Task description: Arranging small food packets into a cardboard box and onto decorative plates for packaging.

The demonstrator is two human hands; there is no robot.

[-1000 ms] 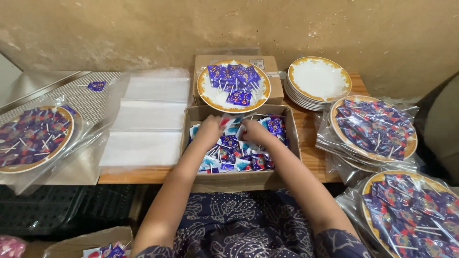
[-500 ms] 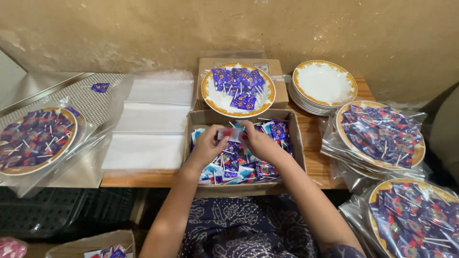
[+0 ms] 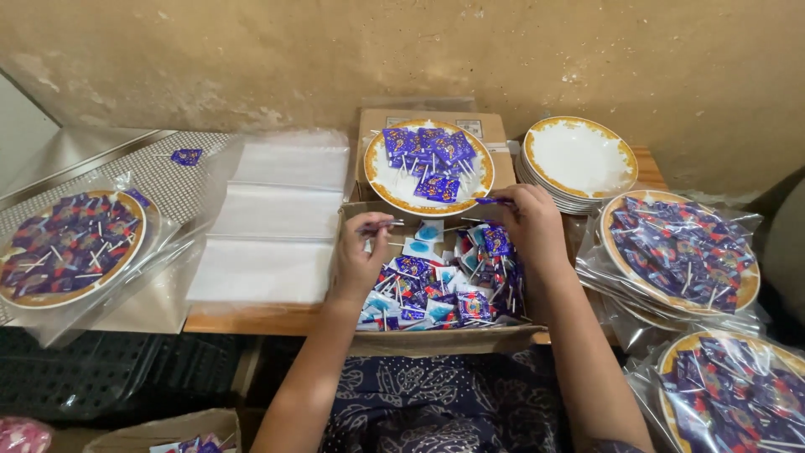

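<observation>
Digging through a cardboard box (image 3: 436,340) full of wrapped lollipops (image 3: 444,289), both hands are up over the pile. Left hand (image 3: 360,260) is curled, thumb and fingers pinching a lollipop by its thin stick (image 3: 381,225) at the box's left side. Right hand (image 3: 528,226) sits at the far right corner of the box, fingertips pinched on a purple-wrapped lollipop (image 3: 490,200) right next to the near rim of the half-filled plate (image 3: 387,180).

That plate has a gold rim, with a bunch of purple lollipops spread on it, and it rests on a closed carton just behind the box. To its right is a stack of empty plates (image 3: 579,159), then bagged, filled plates (image 3: 683,252) further right and another one (image 3: 738,394) in the lower corner. Left side of the desk (image 3: 251,319) has a pile of clear plastic bags (image 3: 277,218), and beyond that one more bagged plate (image 3: 71,247) on a metal tray.
</observation>
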